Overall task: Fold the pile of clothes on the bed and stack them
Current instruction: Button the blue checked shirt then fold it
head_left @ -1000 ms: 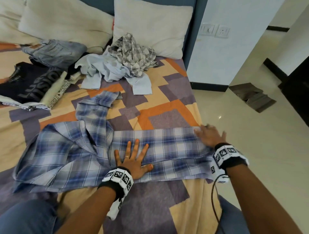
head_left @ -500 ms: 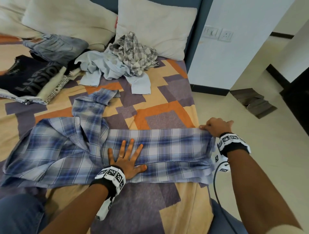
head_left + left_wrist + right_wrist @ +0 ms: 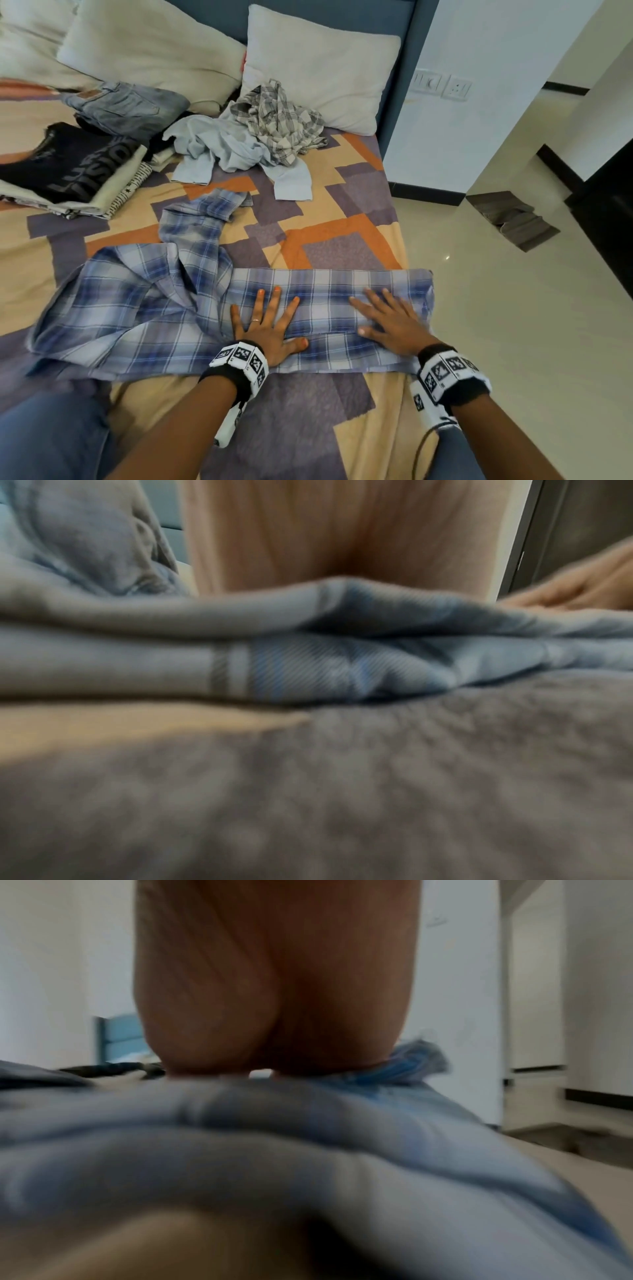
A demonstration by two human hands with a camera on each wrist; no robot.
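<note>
- The blue plaid shirt [image 3: 171, 308] lies spread across the near part of the bed [image 3: 342, 240], its right half folded into a long band.
- The left hand [image 3: 265, 327] presses flat on that band, fingers spread.
- The right hand [image 3: 390, 322] lies flat just beside it, fingers straight.
- Unfolded clothes [image 3: 253, 137] sit far off by the pillow [image 3: 325, 65]; folded ones [image 3: 75, 168] lie at far left.

White wall [image 3: 479, 102] with sockets [image 3: 442, 85], glossy cream floor [image 3: 513, 342], blue headboard [image 3: 400, 85].
</note>
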